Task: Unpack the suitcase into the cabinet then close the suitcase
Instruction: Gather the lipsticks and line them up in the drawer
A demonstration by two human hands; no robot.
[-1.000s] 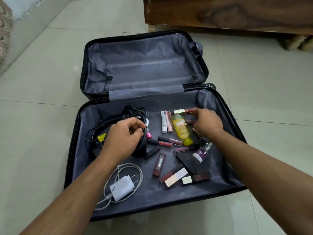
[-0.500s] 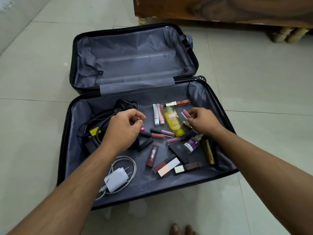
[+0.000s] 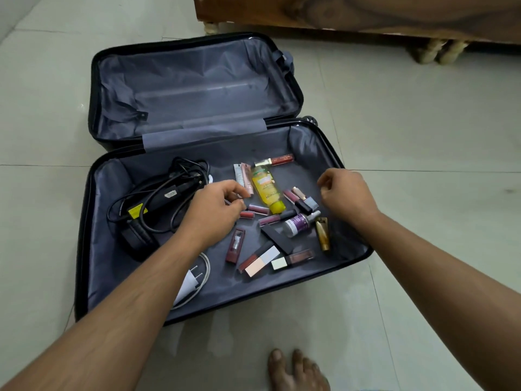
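The black suitcase (image 3: 84, 221) lies open on the floor, its grey-lined lid (image 3: 197, 88) flat behind it. The near half holds black cables and headphones (image 3: 158, 204), a white charger (image 3: 189, 286), a yellow bottle (image 3: 266, 190), a purple-labelled bottle (image 3: 298, 222), a gold tube (image 3: 322, 234) and several lipsticks (image 3: 235, 245). My left hand (image 3: 214, 213) hovers over two small red tubes (image 3: 248, 213), thumb and fingertips drawn together; anything between them is hidden. My right hand (image 3: 346, 198) hangs above the suitcase's right side with fingers curled in, nothing visible in it.
A dark wooden cabinet (image 3: 366, 15) on short turned legs stands behind the suitcase at the top right. Pale floor tiles (image 3: 423, 122) surround the case. My bare foot (image 3: 293, 371) shows at the bottom edge.
My left hand left the black cables and moved right toward the small red tubes. My right hand lifted off the pink tubes and drew back to the right.
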